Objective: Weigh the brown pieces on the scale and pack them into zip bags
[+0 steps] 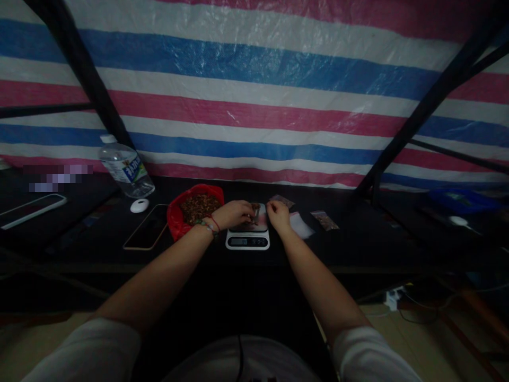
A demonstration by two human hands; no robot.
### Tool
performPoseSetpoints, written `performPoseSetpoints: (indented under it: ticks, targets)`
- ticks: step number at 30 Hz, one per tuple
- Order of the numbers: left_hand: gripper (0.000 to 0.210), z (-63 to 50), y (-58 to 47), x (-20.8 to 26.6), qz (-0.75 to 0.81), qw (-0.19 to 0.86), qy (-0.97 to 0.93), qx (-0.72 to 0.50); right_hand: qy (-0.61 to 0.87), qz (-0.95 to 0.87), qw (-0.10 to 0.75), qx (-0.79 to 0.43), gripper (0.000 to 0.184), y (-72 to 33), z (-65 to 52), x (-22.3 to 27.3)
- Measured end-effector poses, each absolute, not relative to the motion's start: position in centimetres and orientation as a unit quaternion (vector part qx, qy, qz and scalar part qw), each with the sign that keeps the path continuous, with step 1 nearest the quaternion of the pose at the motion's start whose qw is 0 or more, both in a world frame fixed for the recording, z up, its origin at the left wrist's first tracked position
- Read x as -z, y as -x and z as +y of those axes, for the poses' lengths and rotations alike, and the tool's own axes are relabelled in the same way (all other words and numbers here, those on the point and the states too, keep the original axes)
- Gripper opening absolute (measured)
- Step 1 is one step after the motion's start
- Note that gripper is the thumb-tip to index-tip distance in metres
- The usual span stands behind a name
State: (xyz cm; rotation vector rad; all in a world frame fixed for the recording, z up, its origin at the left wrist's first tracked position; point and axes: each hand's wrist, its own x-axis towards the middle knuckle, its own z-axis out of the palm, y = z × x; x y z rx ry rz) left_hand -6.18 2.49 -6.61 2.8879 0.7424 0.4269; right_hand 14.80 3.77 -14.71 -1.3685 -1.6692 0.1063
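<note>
My left hand [237, 213] reaches over the plate of a white kitchen scale [247, 244], its fingers bent together and pointing down. Small brown dried pieces [255, 206] lie on the plate by the fingertips; whether any are between the fingers is too small to see. At the scale's right edge my right hand [279, 215] is closed, and what it may hold is hidden. Just left of my left wrist sits a red plastic bag [175, 218], rolled open and full of the same brown pieces. Small clear plastic bags [302, 227] lie beside my right hand.
A filled small bag [325, 220] lies farther right, and another flat bag [283, 200] is behind my right hand. On the left are a phone [146, 228], a white oval case [139, 206] and a clear bottle [128, 170]. Dark metal posts and a striped sheet [254, 106] stand behind.
</note>
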Motion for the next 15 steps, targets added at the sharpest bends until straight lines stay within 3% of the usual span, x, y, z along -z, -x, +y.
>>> performPoseSetpoints:
  ticks: [15]
  targets:
    - [0.021, 1.7, 7.8, 8.0, 0.286, 0.060, -0.934, -0.207, 0.570, -0.681, 0.458, -0.032, 0.026, -14.7, 3.3, 14.4]
